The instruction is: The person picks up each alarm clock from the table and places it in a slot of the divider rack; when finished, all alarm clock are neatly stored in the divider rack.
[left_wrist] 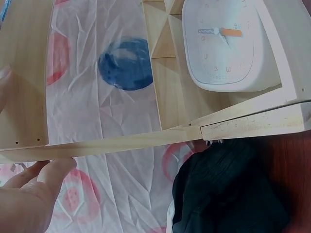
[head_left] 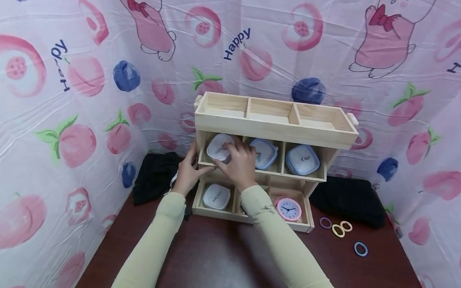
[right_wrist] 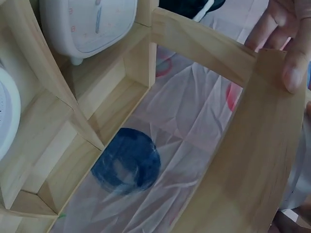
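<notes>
White clock [head_left: 219,147] leans face-forward under right hand [head_left: 240,162].

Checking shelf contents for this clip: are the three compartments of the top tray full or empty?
Empty. In the head view all three sections of the top tray show only bare wood.

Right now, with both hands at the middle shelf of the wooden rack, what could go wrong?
1. The white clock under the right hand sits at the shelf's front edge; it might slip out.
2. The left hand only touches the rack side, so the rack could shift.
</notes>
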The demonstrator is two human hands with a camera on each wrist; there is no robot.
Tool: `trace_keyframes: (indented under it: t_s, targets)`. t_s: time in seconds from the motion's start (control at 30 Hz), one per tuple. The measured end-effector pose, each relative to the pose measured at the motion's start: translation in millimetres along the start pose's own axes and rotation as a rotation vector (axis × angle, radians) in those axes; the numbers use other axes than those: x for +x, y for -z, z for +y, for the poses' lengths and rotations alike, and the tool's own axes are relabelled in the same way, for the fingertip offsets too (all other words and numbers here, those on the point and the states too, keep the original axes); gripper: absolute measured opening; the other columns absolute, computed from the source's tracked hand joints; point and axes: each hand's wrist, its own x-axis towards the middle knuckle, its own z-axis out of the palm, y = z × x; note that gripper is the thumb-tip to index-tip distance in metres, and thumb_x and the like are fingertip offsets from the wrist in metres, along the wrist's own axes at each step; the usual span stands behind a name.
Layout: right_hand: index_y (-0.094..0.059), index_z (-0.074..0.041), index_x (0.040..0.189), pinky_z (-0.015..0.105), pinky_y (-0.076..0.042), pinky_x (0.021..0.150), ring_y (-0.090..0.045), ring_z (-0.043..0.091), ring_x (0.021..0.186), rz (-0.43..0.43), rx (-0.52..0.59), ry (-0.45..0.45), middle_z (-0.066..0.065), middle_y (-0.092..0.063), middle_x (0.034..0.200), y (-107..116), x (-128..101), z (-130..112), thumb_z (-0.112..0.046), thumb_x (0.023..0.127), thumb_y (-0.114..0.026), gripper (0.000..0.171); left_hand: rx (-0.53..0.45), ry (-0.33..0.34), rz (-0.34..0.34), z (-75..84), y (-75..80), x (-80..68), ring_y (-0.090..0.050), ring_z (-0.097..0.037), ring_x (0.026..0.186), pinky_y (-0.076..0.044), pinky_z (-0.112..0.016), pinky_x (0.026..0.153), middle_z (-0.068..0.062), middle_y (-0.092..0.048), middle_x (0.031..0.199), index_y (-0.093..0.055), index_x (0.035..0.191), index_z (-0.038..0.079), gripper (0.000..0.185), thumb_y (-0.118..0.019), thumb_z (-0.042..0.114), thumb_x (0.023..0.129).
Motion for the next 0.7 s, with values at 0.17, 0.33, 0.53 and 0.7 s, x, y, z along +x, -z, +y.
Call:
trace_keyframes:
  t_s: [0.17, 0.33, 0.53, 0.7]
  targets:
    - [-0.077, -0.013, 0.110, 0.059, -0.054, 0.106, -0.070, 0.040, 0.125, -0.037, -0.007, -0.030, 0.015, -0.070, 0.144, -1, -4, 0, -0.041, 0.074, -0.098, 0.050, 0.005, -0.002, 0.000, 3.6, -1.6, -0.3, -0.041, -0.034, 0.158, -0.046, -0.047, 0.125, -0.013, -0.033, 0.175, -0.013, 0.167, 0.055, 0.117, -0.090, 0.017, 0.088]
    - [-0.077, -0.013, 0.115, 0.062, -0.050, 0.114, -0.063, 0.041, 0.136, -0.094, -0.043, -0.064, 0.016, -0.065, 0.151, 4, -7, 3, -0.039, 0.083, -0.092, 0.044, -0.007, -0.004, -0.021, 5.7, -8.7, 5.4, -0.040, -0.034, 0.158, -0.046, -0.046, 0.125, -0.013, -0.032, 0.175, -0.013, 0.168, 0.052, 0.118, -0.090, 0.014, 0.088]
    - [-0.078, -0.008, 0.115, 0.063, -0.049, 0.116, -0.057, 0.040, 0.144, -0.062, -0.029, -0.019, 0.017, -0.064, 0.151, 8, -22, 9, -0.035, 0.091, -0.086, 0.037, 0.011, -0.013, -0.039, 5.4, -12.7, 2.8, -0.036, -0.030, 0.160, -0.042, -0.044, 0.128, -0.011, -0.028, 0.177, -0.010, 0.170, 0.048, 0.115, -0.087, 0.017, 0.091]
    - [-0.077, -0.005, 0.112, 0.066, -0.052, 0.111, -0.062, 0.040, 0.138, -0.011, 0.052, 0.021, 0.018, -0.071, 0.141, 37, -57, 12, -0.031, 0.091, -0.084, 0.034, 0.096, -0.007, 0.009, 10.4, -6.8, -19.0, -0.039, -0.029, 0.159, -0.040, -0.044, 0.130, -0.012, -0.034, 0.174, -0.014, 0.173, 0.032, 0.101, -0.081, 0.028, 0.097]
